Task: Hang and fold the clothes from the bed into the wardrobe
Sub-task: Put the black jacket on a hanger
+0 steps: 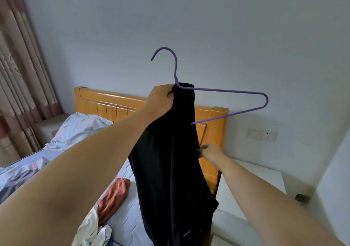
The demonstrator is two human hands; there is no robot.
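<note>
A purple wire hanger is held up in front of the wall, hook at the top. A black garment hangs from its left part, bunched near the neck and falling long. My left hand grips the top of the garment and the hanger's neck. My right hand is lower, at the garment's right edge, its fingertips pinching the fabric. The hanger's right arm is bare. An orange garment and a white one lie on the bed below.
A wooden headboard stands against the wall, with a floral pillow and crumpled bedding at the left. A white bedside table sits right of the bed. Curtains hang at the far left. A wall socket is at the right.
</note>
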